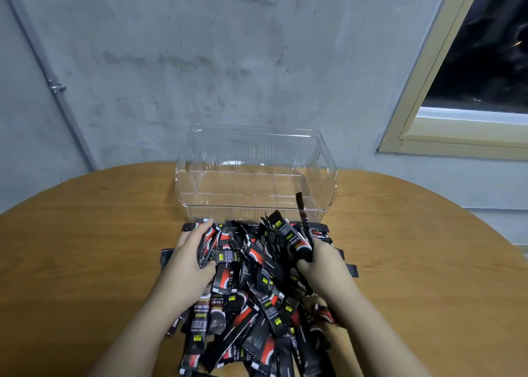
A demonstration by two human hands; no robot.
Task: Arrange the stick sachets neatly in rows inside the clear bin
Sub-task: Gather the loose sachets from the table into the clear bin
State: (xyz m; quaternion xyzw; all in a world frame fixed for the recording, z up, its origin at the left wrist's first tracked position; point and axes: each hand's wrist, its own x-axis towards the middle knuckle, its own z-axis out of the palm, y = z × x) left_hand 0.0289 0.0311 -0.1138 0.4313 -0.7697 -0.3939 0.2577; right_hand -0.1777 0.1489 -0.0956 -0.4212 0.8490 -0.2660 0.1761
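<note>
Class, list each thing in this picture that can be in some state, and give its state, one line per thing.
Clear bin: upright, open-topped, no sachets inside.
Pile of sachets: loose and jumbled on the table, in front of the bin.
Left hand: resting on the pile's left side, fingers among sachets.
Right hand: gripping a few sachets, raised on end.
Window: dark outside.
</note>
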